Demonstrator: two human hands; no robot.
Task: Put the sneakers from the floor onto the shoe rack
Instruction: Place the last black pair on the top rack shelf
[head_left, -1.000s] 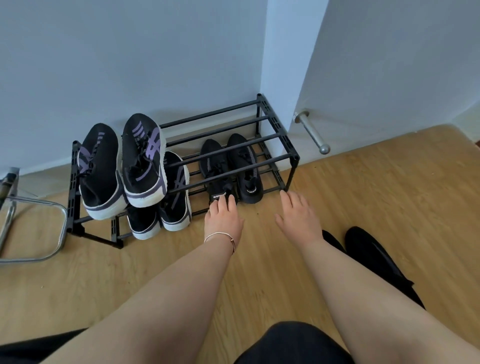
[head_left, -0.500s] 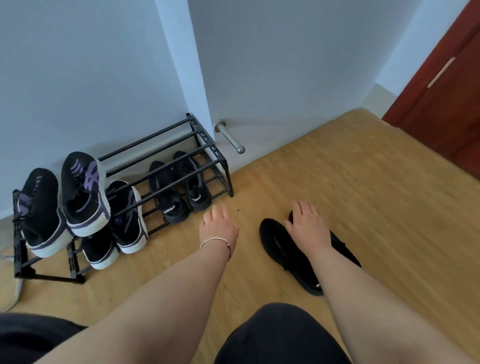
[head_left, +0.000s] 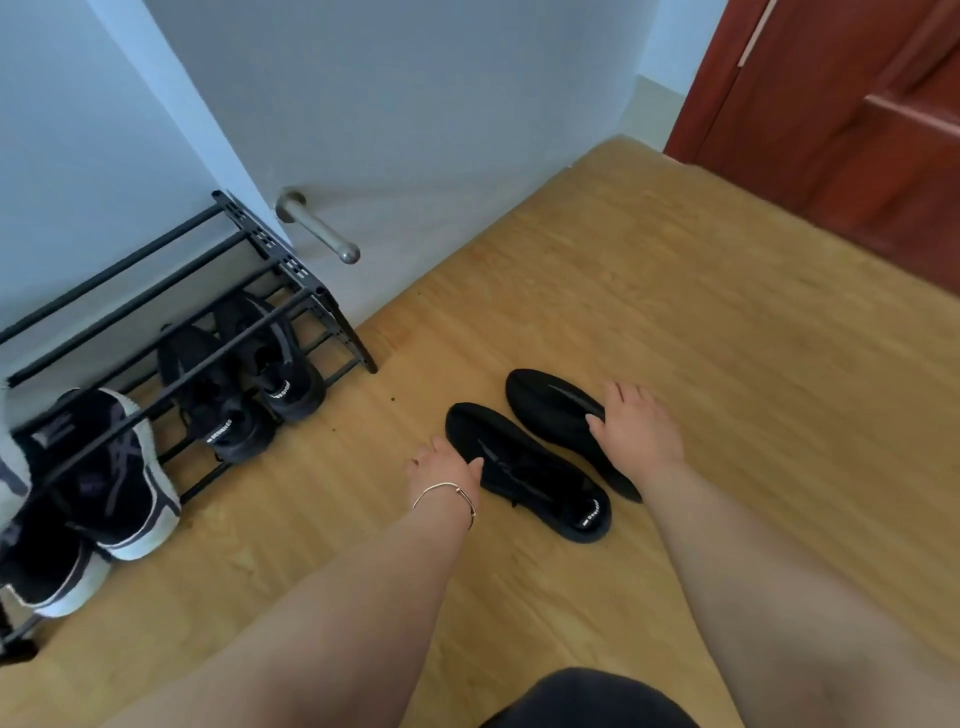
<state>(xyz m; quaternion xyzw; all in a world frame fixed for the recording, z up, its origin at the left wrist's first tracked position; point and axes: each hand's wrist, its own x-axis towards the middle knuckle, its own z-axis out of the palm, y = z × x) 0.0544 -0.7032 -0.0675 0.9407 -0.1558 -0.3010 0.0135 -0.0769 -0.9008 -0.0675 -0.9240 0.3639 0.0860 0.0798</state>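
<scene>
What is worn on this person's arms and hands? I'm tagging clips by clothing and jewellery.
Both forearms are bare, with no sleeves showing in the head view. The left hand has a thin, pale metal bangle bracelet around its wrist, with a small clasp or bead on it. The right hand shows no gloves, rings or watch; its wrist is bare.

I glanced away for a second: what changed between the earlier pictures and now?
Both hands left the shoe rack and swung right to the black sneakers on the floor: the left hand touches the nearer sneaker, the right hand rests on the farther sneaker. Neither is lifted. The racked shoes stayed put.
</scene>
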